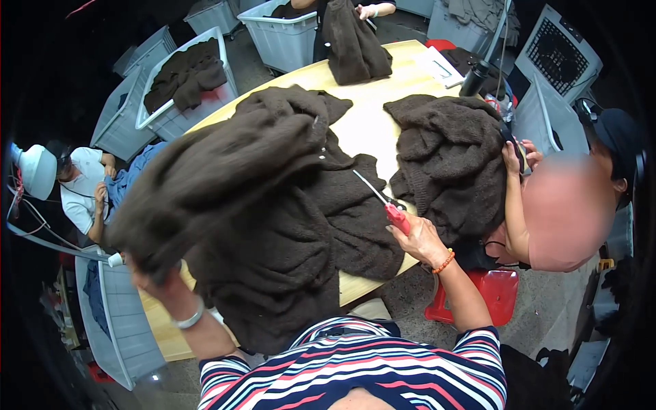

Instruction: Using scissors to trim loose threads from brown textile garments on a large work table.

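Note:
My left hand (166, 287), blurred by motion, grips the lower edge of a dark brown knit garment (232, 171). The cloth is lifted and smeared across the left of the table. In my right hand (421, 240) is a red-handled tool (397, 217) with a long thin metal tip pointing up and left; its exact kind I cannot make out. Under that tip lies more dark brown knitwear (352, 219), spread over the wooden table (362, 126) and hanging past its near edge. Small pale specks show on the cloth.
Another brown knit heap (447, 160) lies at right, before a co-worker (570, 212). A person across the table holds a brown garment (352, 44); one at far left handles blue cloth (133, 174). White bins (113, 321) stand around. A red stool (495, 297) is at lower right.

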The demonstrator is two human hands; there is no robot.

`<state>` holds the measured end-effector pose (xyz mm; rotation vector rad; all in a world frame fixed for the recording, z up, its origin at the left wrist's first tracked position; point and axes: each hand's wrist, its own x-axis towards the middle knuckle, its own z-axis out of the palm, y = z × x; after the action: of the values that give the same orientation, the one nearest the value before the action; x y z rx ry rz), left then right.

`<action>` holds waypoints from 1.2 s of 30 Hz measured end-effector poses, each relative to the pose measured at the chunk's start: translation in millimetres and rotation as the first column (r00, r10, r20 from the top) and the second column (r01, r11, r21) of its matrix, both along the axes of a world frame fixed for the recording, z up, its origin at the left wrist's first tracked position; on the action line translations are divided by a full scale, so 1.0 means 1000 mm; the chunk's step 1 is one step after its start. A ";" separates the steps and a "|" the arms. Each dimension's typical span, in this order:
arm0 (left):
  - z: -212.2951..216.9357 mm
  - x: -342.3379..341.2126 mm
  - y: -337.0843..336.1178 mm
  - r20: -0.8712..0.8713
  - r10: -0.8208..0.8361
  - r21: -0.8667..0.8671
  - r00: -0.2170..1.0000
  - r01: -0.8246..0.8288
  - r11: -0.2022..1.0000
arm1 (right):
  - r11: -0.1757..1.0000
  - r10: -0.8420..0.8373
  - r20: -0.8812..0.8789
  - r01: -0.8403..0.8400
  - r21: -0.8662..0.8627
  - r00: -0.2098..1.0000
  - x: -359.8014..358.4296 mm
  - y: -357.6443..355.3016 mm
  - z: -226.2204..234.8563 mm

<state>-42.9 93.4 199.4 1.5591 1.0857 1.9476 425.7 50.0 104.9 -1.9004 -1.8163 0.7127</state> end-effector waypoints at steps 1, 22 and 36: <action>0.016 -0.020 -0.013 0.545 -0.311 0.096 0.779 0.311 0.946 | 1.000 0.006 -0.012 -0.006 0.019 1.000 -0.004 0.002 -0.002; -0.151 0.227 0.120 -0.997 -0.071 -0.072 0.013 -0.160 0.985 | 0.995 0.028 -0.012 -0.029 -0.099 1.000 -0.009 0.000 -0.029; -0.159 0.156 0.184 -0.029 -0.535 -0.765 0.845 0.326 0.556 | 0.964 0.241 -0.060 -0.246 -0.105 0.969 -0.010 0.047 0.007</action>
<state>113.3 276.9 40.8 1.4145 1.2194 0.7871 416.1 97.3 111.7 -1.7273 -2.0414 0.9511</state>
